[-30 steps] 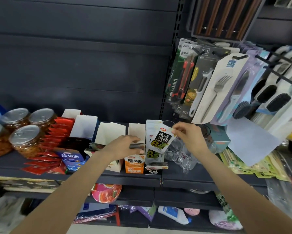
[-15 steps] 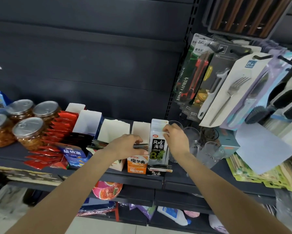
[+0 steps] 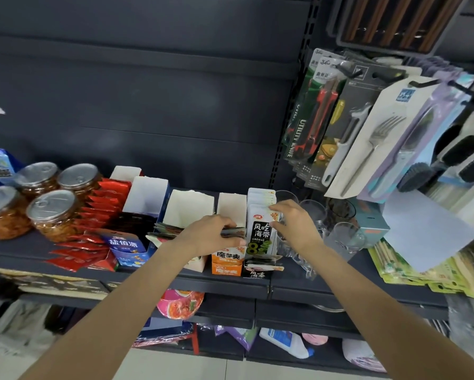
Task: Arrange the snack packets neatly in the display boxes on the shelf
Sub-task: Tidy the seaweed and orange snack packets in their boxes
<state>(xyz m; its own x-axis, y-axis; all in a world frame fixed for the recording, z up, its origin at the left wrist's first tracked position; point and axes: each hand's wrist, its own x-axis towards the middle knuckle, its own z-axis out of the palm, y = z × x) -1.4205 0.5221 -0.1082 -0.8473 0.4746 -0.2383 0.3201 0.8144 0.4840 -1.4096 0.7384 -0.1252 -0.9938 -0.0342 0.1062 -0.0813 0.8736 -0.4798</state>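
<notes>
A row of white and black seaweed snack packets stands upright in a display box on the dark shelf. My right hand rests on the right side of the front packet, fingers curled over its top edge. My left hand grips a small stack of dark packets above the orange display box. Other open boxes stand to the left, one with a fan of dark packets.
Red sachets spill beside a blue box. Lidded jars stand far left. Clear glasses sit just right of my right hand. Carded utensils hang above right. Lower shelves hold assorted goods.
The right hand has brought the seaweed packet down from a tilted, raised position into the box, upright at the front of the row. The left hand has stayed put with its stack.
</notes>
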